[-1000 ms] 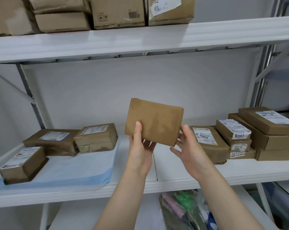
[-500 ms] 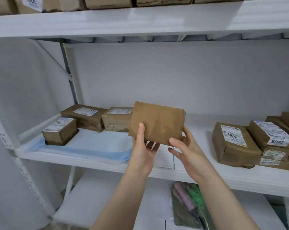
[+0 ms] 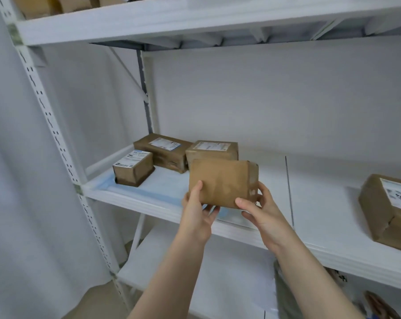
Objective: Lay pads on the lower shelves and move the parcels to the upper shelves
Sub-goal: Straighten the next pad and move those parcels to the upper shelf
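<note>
Lower now, the parcel (image 3: 220, 181) (both hands (image 3: 198, 210) (image 3: 263, 210) gripping it) heads toward the padded shelf (image 3: 148, 192), not up

The plain parcel (image 3: 220, 180) is uniform brown, shiny where clear tape crosses its right end. The middle shelf (image 3: 321, 203) is white. The pad (image 3: 165, 187) at its left end is pale blue. The labelled parcels (image 3: 135, 168) at that end are brown, with white labels printed in black. The end parcel (image 3: 384, 210) at the shelf's right edge is brown too, its white label bearing dark digits. The upright post (image 3: 54, 134) is white with paired dark slots.
</note>
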